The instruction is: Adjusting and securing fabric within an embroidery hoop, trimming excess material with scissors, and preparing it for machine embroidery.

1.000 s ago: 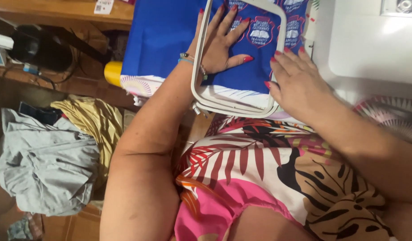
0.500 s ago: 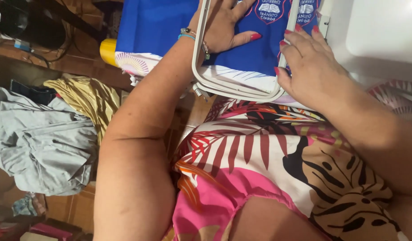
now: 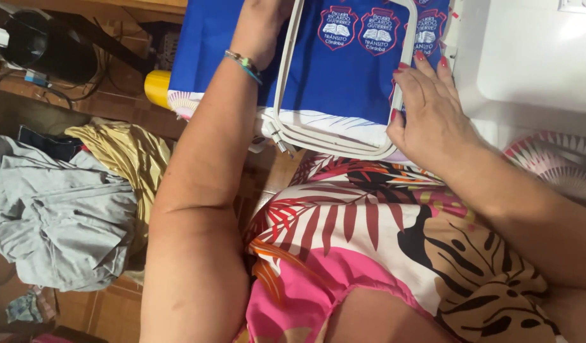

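The embroidery hoop (image 3: 344, 136), a white rounded frame, sits across the blue fabric (image 3: 344, 89) straight ahead of me, above my lap, with three stitched badges (image 3: 377, 30) showing inside it near the top edge of view. My right hand (image 3: 429, 114) lies open on the hoop's right rail, fingers spread flat, thumb at the lower corner, pressing rather than gripping. My left hand (image 3: 264, 22) reaches over the hoop's left rail, but it is mostly cut off at the top, so I cannot tell whether it is open or closed on anything. The risk I see is the cloth creeping inside the frame: if I push harder on one side than the other, the fabric could pucker or go slack, and the badges would sit crooked. The small clamp screw (image 3: 277, 138) at the lower left corner could also snag the loose white edge of the cloth. The hoop rests partly beside a white machine bed (image 3: 534, 70) on my right. Below to my left, on a wooden floor (image 3: 109, 308), lie a grey garment (image 3: 58, 222) and a mustard-yellow cloth (image 3: 128, 152), with a yellow spool (image 3: 157, 87) near the fabric's edge and dark cables (image 3: 58, 57) beyond.
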